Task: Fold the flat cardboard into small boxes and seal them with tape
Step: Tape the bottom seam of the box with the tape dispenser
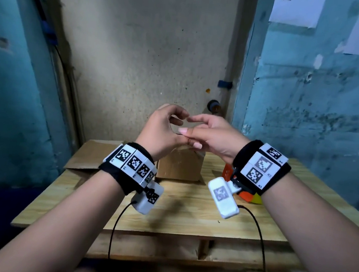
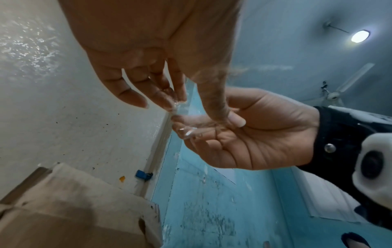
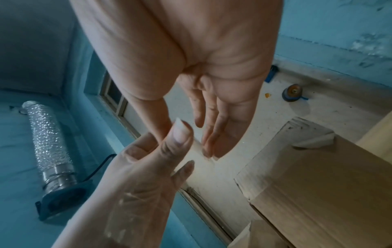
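1. Both hands are raised at centre frame in the head view, above the brown folded cardboard box [image 1: 180, 166] on the pale wooden table [image 1: 188, 220].
2. A crumpled strip of clear tape [image 2: 184, 107] is pinched between the left hand [image 1: 161, 132] and the right hand [image 1: 213, 134], fingers loosely curled.
3. Flat brown cardboard [image 1: 88, 157] lies at the table's left.

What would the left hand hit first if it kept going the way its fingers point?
Most likely the right hand: the left hand points at it, fingertips nearly meeting above the box, with a clear tape strip stretched between them. Depth there is unclear.
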Demonstrator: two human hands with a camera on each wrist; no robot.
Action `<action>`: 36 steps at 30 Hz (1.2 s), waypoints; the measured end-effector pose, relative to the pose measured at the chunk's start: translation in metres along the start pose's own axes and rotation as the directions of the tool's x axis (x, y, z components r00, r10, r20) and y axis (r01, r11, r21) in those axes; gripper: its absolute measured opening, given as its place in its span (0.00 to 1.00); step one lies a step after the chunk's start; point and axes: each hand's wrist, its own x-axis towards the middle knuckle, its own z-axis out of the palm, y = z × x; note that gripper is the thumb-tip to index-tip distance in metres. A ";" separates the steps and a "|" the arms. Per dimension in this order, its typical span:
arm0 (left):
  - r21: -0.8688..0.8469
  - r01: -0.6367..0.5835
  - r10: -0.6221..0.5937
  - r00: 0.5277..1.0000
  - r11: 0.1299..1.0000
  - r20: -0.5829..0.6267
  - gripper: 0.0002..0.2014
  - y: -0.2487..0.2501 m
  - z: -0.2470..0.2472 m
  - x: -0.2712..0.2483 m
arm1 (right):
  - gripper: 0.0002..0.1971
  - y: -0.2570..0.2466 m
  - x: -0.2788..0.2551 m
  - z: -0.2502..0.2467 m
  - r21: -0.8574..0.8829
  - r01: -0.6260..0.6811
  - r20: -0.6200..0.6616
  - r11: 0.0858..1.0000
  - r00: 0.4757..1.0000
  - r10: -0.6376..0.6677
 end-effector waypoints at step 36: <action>-0.110 0.233 -0.252 0.946 0.966 -0.205 0.08 -0.048 -0.008 0.007 | 0.15 0.017 0.027 0.004 -0.621 0.040 -0.325 0.783 0.896 -0.303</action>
